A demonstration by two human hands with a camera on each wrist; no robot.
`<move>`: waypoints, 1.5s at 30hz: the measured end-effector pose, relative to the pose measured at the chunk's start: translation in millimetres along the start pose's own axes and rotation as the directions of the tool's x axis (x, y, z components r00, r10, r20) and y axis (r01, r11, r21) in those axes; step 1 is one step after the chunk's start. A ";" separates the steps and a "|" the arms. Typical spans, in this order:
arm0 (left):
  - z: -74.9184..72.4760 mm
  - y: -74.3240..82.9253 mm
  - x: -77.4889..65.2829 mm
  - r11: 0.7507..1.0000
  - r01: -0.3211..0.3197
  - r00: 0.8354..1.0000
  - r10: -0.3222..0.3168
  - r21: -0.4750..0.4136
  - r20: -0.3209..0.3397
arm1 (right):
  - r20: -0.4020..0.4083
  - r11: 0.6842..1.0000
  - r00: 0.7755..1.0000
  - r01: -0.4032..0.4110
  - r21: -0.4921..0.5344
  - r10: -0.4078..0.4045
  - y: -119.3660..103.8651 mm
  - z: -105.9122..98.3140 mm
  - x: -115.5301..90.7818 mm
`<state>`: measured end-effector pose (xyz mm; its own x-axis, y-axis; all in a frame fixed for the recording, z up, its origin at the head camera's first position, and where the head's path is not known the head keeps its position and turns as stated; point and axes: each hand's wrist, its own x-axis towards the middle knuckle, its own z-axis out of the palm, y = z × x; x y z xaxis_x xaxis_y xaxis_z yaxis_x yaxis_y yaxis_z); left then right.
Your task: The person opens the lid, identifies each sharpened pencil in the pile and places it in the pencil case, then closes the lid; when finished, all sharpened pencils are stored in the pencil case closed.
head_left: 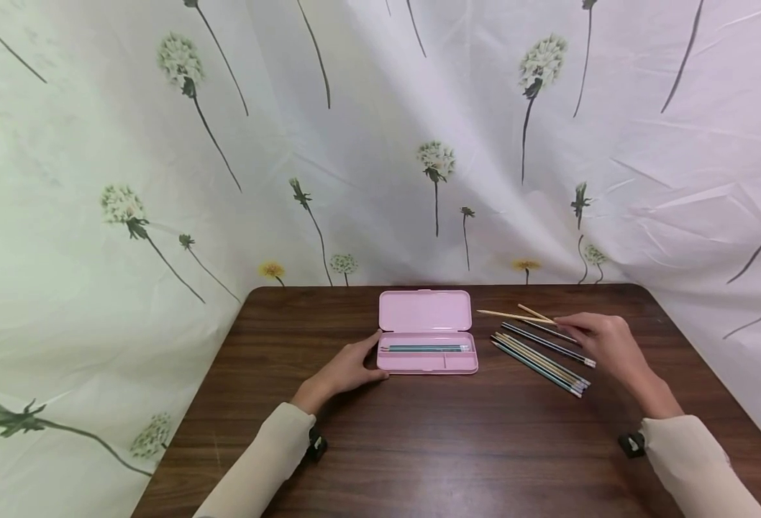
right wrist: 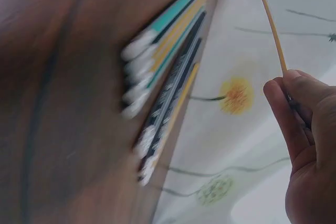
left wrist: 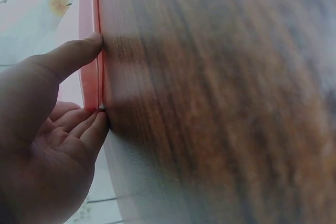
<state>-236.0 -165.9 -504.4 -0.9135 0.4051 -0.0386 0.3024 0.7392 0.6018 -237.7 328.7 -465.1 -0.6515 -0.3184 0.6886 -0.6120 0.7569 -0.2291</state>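
A: How were the hands recorded?
B: Well apart. The left end of the pink pencil case (head_left: 413, 362) was gripped between thumb and fingers by the left hand (head_left: 348, 368). A yellow pencil (head_left: 508, 315) was pinched by the right hand (head_left: 603, 345), right of the case, its tip directed toward the lid (head_left: 424, 311).
A: Case contents?
B: Lid open; green pencils (head_left: 422, 349) were noted in its rear compartment.
A: Other pencils?
B: Right of the case, a green-and-yellow group (head_left: 539, 364) was laid out on the brown table (head_left: 445, 446), with dark pencils (head_left: 547, 343) just behind.
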 end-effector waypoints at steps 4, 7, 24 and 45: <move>0.1 -0.1 0.4 1.000 -0.002 1.000 0.002 -0.003 0.000 | -0.007 0.998 0.999 0.036 0.042 -0.036 -5.8 6.8 16.6; -0.2 0.5 0.5 1.000 -0.001 1.000 0.001 -0.003 -0.003 | 0.010 0.997 0.999 0.040 0.066 -0.041 -10.5 11.7 27.1; -1.2 -0.3 1.9 1.000 -0.009 1.000 0.009 -0.005 0.012 | 0.053 0.975 0.995 0.067 0.214 -0.080 -30.2 37.0 64.5; -0.6 -0.5 0.5 1.000 -0.006 1.000 0.006 -0.016 0.005 | 0.197 0.923 0.977 -0.006 0.384 -0.076 -52.3 86.1 73.7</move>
<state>-236.9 -166.5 -504.2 -0.9104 0.4119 -0.0386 0.3033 0.7279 0.6149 -292.3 216.5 -461.6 -0.6789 -0.4812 0.5546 -0.7334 0.4812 -0.4802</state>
